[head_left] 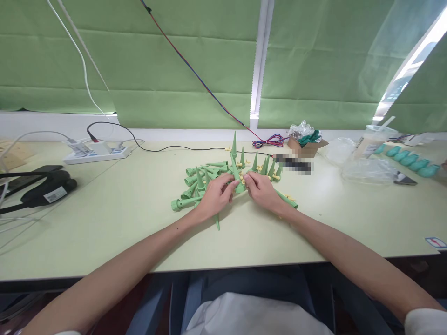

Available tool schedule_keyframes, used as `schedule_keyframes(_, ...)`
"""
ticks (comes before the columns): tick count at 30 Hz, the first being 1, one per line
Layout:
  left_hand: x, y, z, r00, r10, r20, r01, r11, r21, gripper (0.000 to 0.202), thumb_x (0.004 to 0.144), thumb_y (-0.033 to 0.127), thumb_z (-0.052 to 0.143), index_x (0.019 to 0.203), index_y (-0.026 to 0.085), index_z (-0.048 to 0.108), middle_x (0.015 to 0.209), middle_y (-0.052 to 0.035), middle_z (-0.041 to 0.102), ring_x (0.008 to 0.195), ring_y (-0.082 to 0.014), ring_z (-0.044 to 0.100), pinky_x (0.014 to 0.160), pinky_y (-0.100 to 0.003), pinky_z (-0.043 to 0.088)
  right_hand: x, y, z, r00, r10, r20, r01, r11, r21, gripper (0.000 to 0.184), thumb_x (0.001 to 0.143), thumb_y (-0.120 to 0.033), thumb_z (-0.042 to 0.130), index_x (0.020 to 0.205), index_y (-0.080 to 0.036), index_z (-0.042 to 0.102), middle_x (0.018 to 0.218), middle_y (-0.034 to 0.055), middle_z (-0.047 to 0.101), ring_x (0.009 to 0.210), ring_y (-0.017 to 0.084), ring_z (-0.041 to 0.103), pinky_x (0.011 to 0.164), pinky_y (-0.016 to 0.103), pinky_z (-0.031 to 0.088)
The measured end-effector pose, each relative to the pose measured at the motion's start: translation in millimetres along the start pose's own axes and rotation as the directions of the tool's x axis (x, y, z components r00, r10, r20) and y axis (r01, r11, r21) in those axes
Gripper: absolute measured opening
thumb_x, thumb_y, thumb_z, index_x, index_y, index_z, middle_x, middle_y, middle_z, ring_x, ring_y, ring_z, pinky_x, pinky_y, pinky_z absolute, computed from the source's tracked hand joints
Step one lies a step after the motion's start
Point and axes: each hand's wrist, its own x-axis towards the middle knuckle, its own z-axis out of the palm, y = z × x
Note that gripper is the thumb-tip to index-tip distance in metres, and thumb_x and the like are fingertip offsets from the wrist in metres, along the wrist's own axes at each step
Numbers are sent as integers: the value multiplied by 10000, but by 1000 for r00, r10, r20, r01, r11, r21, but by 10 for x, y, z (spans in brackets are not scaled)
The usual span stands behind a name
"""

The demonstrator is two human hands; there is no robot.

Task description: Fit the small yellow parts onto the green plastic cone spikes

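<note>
Steadying green spike (pixel 235 169) at pile's (pixel 200 180) near side: left hand (pixel 218 192) clamped by its base, right hand (pixel 261 189) seemingly pinching yellow fitting (pixel 241 176); best keep base braced, fitting squarely aligned

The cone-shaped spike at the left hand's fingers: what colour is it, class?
The cone-shaped spike is light green; the head view shows it best.

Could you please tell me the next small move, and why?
Perhaps the right hand should press the yellow fitting onto the green spike: the left hand holds that spike, the fitting shows beside the right fingertips, and nearby standing spikes carry similar fittings.
</note>
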Motion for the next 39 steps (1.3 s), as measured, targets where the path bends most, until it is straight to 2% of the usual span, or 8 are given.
schedule_keyframes(5, -3, -7, 0, 993, 105, -47, -101, 993, 68, 227, 970, 345, 477, 874, 179, 599, 882, -51, 574, 672, -139, 560, 601, -264, 461, -3, -6, 24, 997, 68, 22, -69, 997, 39, 443, 1012, -455, 362, 631, -230, 366, 533, -27, 418, 544, 146, 410, 575, 291, 328)
schedule_keyframes(9, -12, -35, 9, 987, 151, -53, -147, 986, 85, 197, 965, 318, 500, 1006, 189, 643, 1055, -68, 587, 617, -97, 528, 608, -263, 477, -8, -17, 43, 992, 125, 31, -127, 988, 84, 480, 1002, -520, 365, 615, -236, 365, 491, -29, 405, 523, 150, 415, 552, 291, 343)
schedule_keyframes(13, -12, -48, 36, 985, 149, -87, -138, 982, 125, 202, 965, 279, 504, 1073, 201, 656, 1144, -76, 565, 544, -57, 476, 606, -271, 487, -23, -12, 77, 986, 169, 0, -168, 979, 118, 473, 997, -533, 386, 632, -232, 369, 509, -36, 403, 513, 141, 403, 530, 285, 336)
schedule_keyframes(19, -20, 25, 50, 982, 99, -159, -78, 988, 132, 245, 926, 214, 554, 1170, 212, 570, 1201, -78, 526, 571, -49, 510, 601, -251, 484, -57, -36, 123, 983, 179, -31, -170, 968, 185, 441, 1000, -526, 407, 673, -233, 372, 530, -45, 399, 508, 135, 407, 514, 276, 343)
schedule_keyframes(23, -16, 46, 43, 975, 16, -220, 5, 996, 94, 201, 891, 270, 603, 1044, 197, 495, 1118, -61, 543, 561, -56, 495, 568, -242, 444, -59, -79, 117, 981, 189, -46, -171, 952, 253, 436, 997, -537, 417, 687, -232, 397, 570, -33, 453, 503, 132, 431, 517, 281, 371)
schedule_keyframes(26, 0, 68, 34, 976, -46, -212, 56, 998, 42, 162, 920, 332, 560, 886, 190, 492, 918, -18, 577, 525, -67, 469, 537, -237, 399, -56, -87, 113, 979, 197, -47, -177, 944, 277, 431, 996, -537, 422, 696, -227, 426, 606, -26, 479, 489, 124, 439, 505, 281, 374)
schedule_keyframes(32, 19, 133, 11, 981, -163, -109, 157, 985, -66, 505, 980, 529, 401, 640, 178, 527, 469, 26, 475, 444, -118, 439, 491, -257, 369, -73, -61, 139, 982, 184, -33, -169, 950, 264, 419, 994, -534, 428, 707, -229, 447, 615, -15, 504, 523, 139, 456, 514, 279, 385)
schedule_keyframes(39, -2, 103, 5, 972, -232, 25, 233, 960, -155, 586, 959, 611, 401, 633, 167, 600, 419, 20, 513, 365, -118, 454, 442, -258, 372, -96, -62, 126, 986, 166, -31, -156, 967, 199, 423, 1010, -503, 413, 689, -228, 436, 575, -22, 501, 536, 142, 458, 551, 284, 383)
